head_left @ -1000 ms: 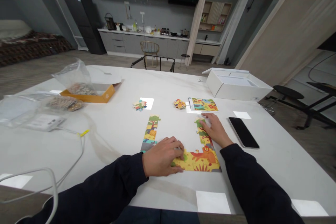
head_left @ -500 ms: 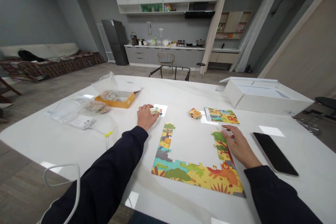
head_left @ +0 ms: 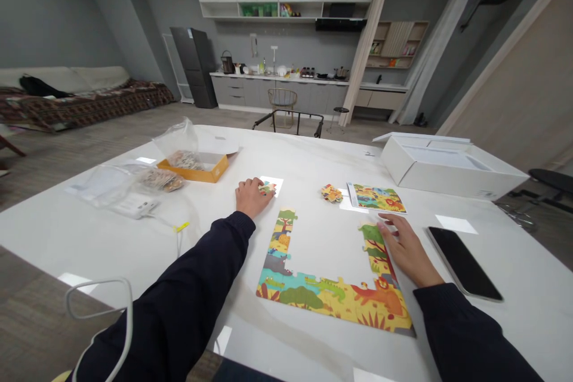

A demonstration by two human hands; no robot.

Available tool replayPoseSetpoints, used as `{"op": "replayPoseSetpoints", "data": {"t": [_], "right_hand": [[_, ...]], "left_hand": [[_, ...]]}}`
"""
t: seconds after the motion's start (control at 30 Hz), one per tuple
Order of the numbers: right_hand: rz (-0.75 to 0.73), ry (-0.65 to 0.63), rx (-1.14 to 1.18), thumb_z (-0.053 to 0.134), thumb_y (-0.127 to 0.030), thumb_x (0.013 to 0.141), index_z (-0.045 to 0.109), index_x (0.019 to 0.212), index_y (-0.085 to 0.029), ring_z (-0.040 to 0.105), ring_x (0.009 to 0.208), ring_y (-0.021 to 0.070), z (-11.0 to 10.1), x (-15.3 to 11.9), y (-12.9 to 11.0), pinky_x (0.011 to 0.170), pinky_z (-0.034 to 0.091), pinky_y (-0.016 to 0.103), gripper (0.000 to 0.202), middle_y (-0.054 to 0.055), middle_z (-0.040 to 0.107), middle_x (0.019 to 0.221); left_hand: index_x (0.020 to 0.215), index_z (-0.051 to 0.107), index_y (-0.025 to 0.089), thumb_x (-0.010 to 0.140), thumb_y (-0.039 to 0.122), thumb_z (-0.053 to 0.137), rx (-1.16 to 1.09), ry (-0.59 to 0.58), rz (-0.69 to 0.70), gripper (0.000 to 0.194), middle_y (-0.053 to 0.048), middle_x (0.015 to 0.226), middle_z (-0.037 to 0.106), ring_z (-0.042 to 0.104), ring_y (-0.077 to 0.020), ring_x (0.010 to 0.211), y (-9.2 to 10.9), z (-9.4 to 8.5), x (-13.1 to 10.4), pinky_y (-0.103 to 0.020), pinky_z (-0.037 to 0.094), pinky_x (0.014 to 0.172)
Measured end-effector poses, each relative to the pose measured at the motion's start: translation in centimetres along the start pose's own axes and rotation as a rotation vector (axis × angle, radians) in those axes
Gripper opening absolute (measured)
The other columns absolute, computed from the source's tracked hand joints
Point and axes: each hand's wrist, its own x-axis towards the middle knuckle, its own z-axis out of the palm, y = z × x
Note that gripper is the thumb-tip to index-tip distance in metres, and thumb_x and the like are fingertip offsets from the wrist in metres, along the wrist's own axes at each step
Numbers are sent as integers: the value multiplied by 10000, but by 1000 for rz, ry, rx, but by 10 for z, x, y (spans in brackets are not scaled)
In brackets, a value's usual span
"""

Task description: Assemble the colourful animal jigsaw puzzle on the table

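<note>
A partly joined jigsaw puzzle (head_left: pixel 308 296) lies on the white table, forming a left side, a bottom row and a right side around bare tabletop. It shows a crocodile, a hippo, a lion and trees. Beyond its left side, my left hand (head_left: pixel 252 197) curls its fingers and thumb round a small cluster of loose puzzle pieces (head_left: pixel 267 187); the fingertips are partly hidden. My right hand (head_left: pixel 407 248) rests by the puzzle's upper right side, fingers loosely apart, the thumb touching or very near the green tree piece (head_left: pixel 370 233). Another small pile of pieces (head_left: pixel 332 193) lies farther back.
A picture card (head_left: pixel 378 197) lies behind the puzzle. A phone (head_left: pixel 465 262) is at the right, with an open white box (head_left: pixel 452 170) beyond. At the left are an orange box (head_left: pixel 210 170), bagged pieces (head_left: pixel 161 180) and a white cable (head_left: pixel 129 316).
The view has shifted slightly. My left hand stays at the loose pieces with a small shift of its fingers; my right hand stays by the puzzle's right side.
</note>
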Motion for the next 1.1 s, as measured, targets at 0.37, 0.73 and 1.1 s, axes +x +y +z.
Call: {"op": "replayPoseSetpoints", "data": {"t": [0.37,0.73,1.1], "right_hand": [[-10,-6,-15,474,-629,980,606,1246,-250,634,1116,318,1,1,7,866,571,479,481,138,622,1260],[-11,4,-6,487,-635,971,604,1253,-251,652,1072,308,0,-1,3,851,584,477,490,142,614,1265],[17,-16,19,502,-621,965,585,1258,-252,640,1108,320,-1,-2,1,872,570,488,479,142,594,1302]], "left_hand": [[1109,540,241,778,226,708,-278,9,104,372,-73,1188,636,542,-292,1172,9,-8,-2,-439,453,1025],[1137,675,220,695,170,728,-512,-470,589,448,-80,1103,672,601,-279,1138,50,-19,-51,-428,499,1023],[1125,688,237,749,220,685,-468,-438,571,377,-69,1142,708,559,-286,1208,48,-14,-49,-460,432,1105]]}}
